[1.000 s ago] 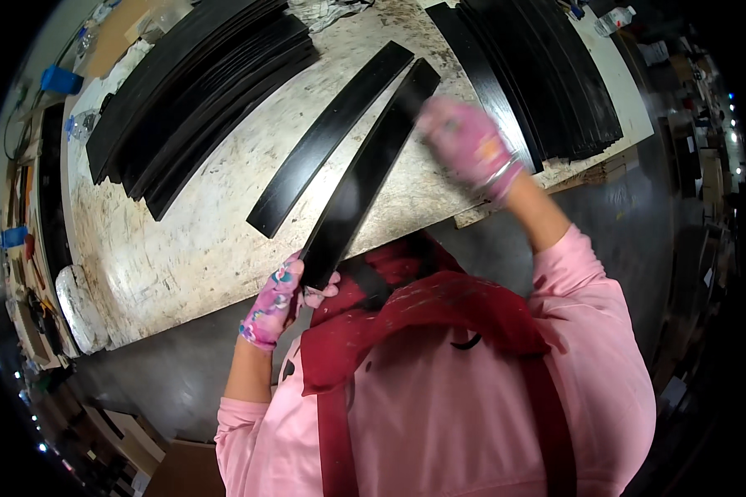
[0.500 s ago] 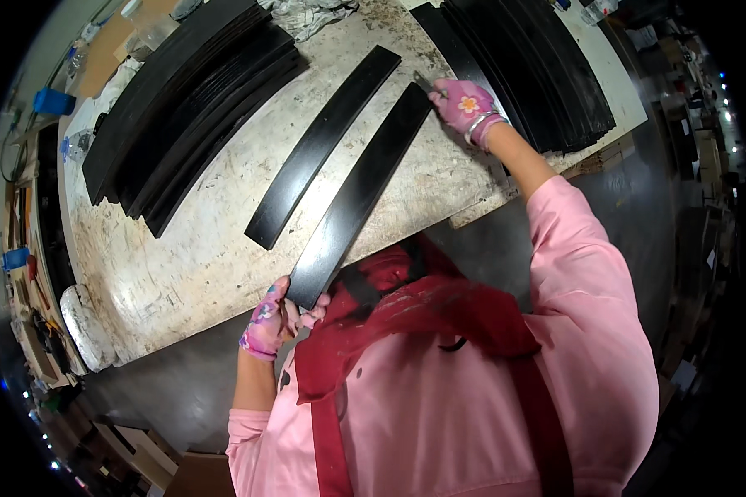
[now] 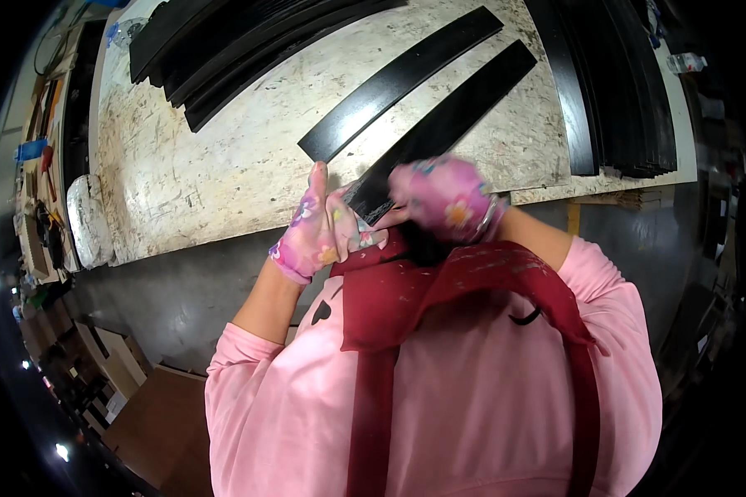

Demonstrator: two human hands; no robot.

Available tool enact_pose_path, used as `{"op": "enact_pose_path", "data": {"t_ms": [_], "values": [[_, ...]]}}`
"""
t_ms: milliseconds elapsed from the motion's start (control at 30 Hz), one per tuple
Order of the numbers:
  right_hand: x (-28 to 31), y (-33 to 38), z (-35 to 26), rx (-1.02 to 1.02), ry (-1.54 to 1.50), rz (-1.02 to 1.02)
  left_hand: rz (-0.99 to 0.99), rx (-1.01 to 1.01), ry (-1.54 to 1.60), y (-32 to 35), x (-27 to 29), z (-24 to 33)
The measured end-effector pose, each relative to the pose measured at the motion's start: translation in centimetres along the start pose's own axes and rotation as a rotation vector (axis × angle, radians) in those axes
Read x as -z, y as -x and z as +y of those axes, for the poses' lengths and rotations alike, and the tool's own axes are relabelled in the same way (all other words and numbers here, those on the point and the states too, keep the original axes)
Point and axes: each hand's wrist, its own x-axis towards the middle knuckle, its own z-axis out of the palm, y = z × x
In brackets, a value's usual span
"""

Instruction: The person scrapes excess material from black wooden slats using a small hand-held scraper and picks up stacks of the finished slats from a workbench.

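My left hand (image 3: 315, 232), in a pink flowered glove, grips the near end of a curved black strip (image 3: 464, 108), with fingers beneath it and the thumb up at its side. The strip slants away to the far right over the table, its near end sticking out past the front edge. My right hand (image 3: 448, 199), gloved alike and blurred, is closed over the strip near that same end. The small metal blade it held a moment ago is hidden now. Pale scuffs show on the strip's near end. A second black strip (image 3: 398, 83) lies flat just beyond, to the left.
Stacked curved black strips (image 3: 249, 50) cover the table's far left, and another stack (image 3: 630, 91) stands at the right. The worktable (image 3: 224, 182) is pale and stained. A wrapped bundle (image 3: 89, 222) sits at its left corner, near hand tools (image 3: 50, 215). A plastic bottle (image 3: 686, 63) lies far right.
My right hand has come from the strip's far end down to its near end, close to my left hand. The view has shifted, so the table sits higher in the picture.
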Motion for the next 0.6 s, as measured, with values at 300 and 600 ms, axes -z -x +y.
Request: {"op": "enact_pose_path", "data": {"t_ms": [300,600], "values": [[1.9,0.0,-0.8,-0.090,-0.108,0.007,0.129,-0.192,-0.198,-2.0,1.6,-0.8],[1.5,1.5,0.6,-0.104,-0.357,0.126,0.139,-0.150,-0.049,-3.2,-0.9,-1.3]]}}
